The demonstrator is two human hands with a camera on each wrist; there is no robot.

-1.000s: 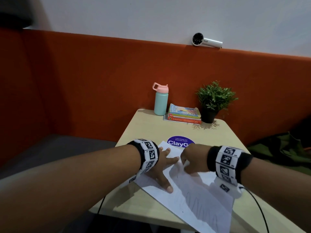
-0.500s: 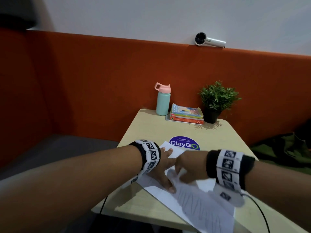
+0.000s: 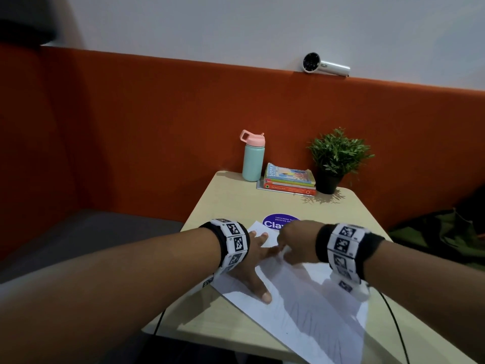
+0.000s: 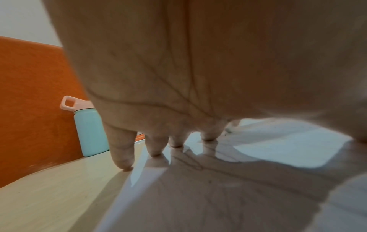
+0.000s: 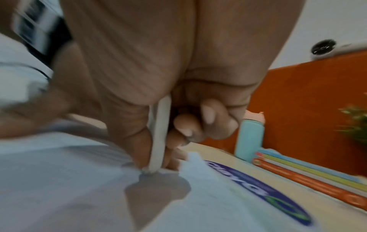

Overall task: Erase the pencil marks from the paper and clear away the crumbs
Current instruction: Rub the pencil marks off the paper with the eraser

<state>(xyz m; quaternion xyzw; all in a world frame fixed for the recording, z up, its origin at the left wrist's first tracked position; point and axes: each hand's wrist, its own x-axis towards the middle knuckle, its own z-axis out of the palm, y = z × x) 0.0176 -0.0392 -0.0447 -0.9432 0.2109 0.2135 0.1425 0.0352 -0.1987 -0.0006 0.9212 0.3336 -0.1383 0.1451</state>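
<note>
- Paper (image 3: 301, 298): white sheet lying askew on the counter (image 3: 231, 203), its far corner overlapping the purple round sticker (image 3: 273, 219); faint pencil marks (image 3: 309, 313) on its near half.
- Left hand (image 3: 252, 266): grip open, fingers spread flat, pressing the paper at its 9 o'clock edge; little fingertip on bare counter.
- Right hand (image 5: 158, 94): grip closed round a slim white eraser (image 5: 158, 133), tip touching the paper near its far corner; just beside the left hand's fingers.
- At the counter's 12 o'clock edge, well apart from the paper: teal bottle (image 3: 252, 160) with pink lid, stack of books (image 3: 288, 181), potted plant (image 3: 336, 158); all against the orange panel (image 3: 157, 122).
- White handheld device (image 3: 324, 66) on the panel's top ledge.
</note>
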